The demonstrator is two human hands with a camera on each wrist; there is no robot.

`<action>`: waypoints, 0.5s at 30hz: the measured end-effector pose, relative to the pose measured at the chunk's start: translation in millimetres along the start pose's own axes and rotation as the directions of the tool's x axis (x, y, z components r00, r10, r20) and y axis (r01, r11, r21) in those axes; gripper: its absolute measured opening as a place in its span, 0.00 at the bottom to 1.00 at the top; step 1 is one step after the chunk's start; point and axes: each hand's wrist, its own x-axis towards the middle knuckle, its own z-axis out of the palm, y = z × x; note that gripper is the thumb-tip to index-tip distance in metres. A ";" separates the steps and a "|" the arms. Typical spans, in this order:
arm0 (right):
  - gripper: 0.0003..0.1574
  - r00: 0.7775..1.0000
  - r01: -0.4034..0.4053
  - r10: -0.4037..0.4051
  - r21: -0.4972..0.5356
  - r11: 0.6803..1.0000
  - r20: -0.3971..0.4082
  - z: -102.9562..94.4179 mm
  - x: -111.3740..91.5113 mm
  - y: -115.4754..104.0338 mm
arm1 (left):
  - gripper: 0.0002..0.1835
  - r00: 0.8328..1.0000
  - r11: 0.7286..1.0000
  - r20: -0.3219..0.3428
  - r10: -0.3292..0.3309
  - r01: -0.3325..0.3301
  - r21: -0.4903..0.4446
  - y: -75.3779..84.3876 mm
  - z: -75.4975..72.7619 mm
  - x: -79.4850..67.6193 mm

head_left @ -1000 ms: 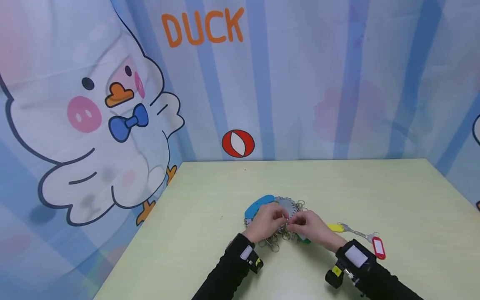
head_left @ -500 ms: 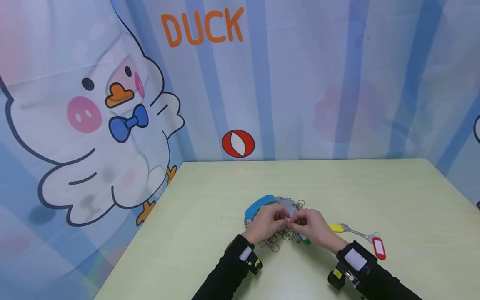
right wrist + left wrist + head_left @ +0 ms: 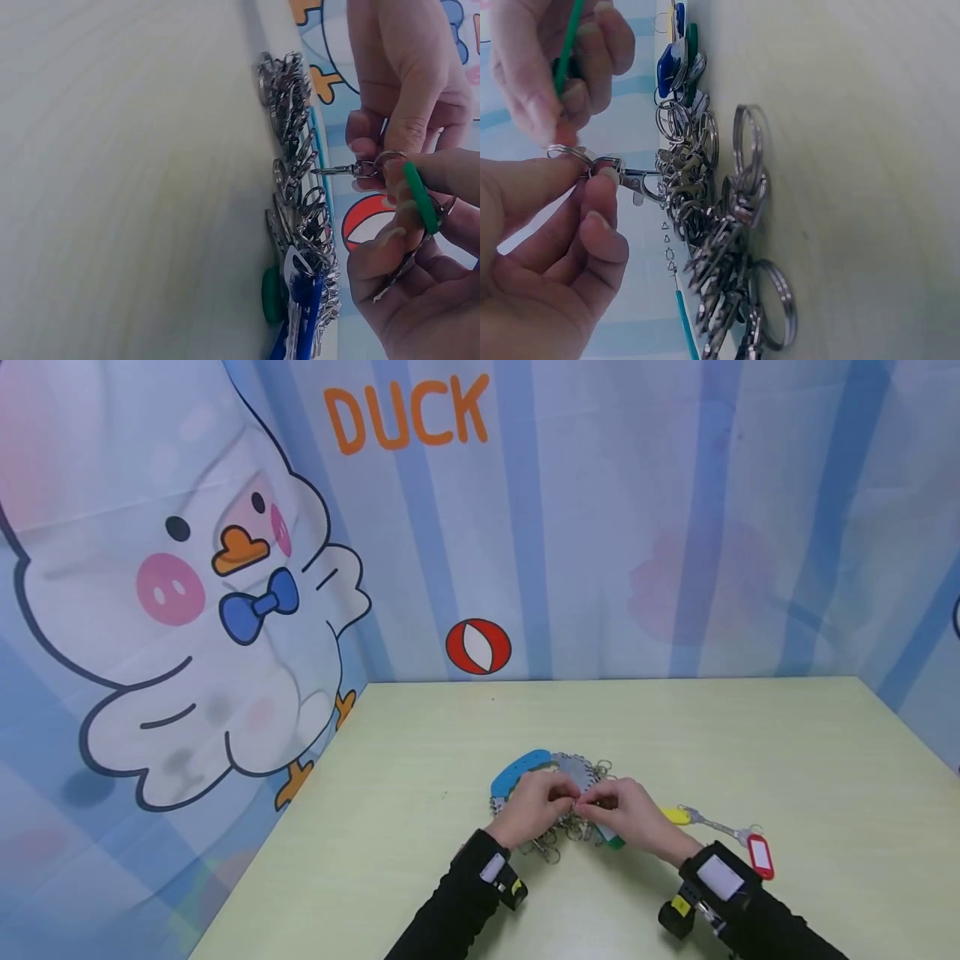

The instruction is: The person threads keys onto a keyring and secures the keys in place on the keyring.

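Note:
My left hand (image 3: 534, 806) pinches a split key ring (image 3: 571, 154) joined to a metal snap hook (image 3: 637, 181). Fingertip to fingertip with it, my right hand (image 3: 626, 814) holds a green key tag (image 3: 421, 196); a thin metal piece (image 3: 397, 274), perhaps its key, shows beneath the tag. The right fingertips are right at the ring, partly hiding it. Below both hands lies a cluster of snap hooks and rings (image 3: 739, 217), along with a curved blue piece (image 3: 520, 770) and a grey piece with a toothed edge (image 3: 576, 768).
To the right lie keys with a yellow tag (image 3: 678, 816) and a red tag (image 3: 761, 857). Beside the cluster, the right wrist view shows a blue tag (image 3: 309, 315) and a key (image 3: 295, 264). A printed cloth (image 3: 585, 527) hangs behind the table (image 3: 420, 735).
My right wrist has shifted very slightly to the right. Both hands keep their fingertips together over the cluster, and the things on the table stay in place.

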 end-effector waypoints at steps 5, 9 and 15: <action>0.10 1.000 -0.001 0.001 -0.011 1.000 0.004 2.8 1.6 1.1 | 0.07 1.000 0.999 -0.020 -0.024 0.023 -0.034 -0.4 -0.1 -0.4; 0.08 1.000 0.006 -0.007 -0.024 1.000 -0.018 5.9 2.4 0.4 | 0.06 0.998 0.997 -0.029 -0.051 0.049 -0.053 0.2 -0.7 -0.2; 0.06 0.996 0.015 -0.021 -0.074 0.997 -0.082 11.3 3.2 -2.3 | 0.06 0.999 0.995 -0.012 -0.053 0.052 -0.085 -1.4 0.1 -1.4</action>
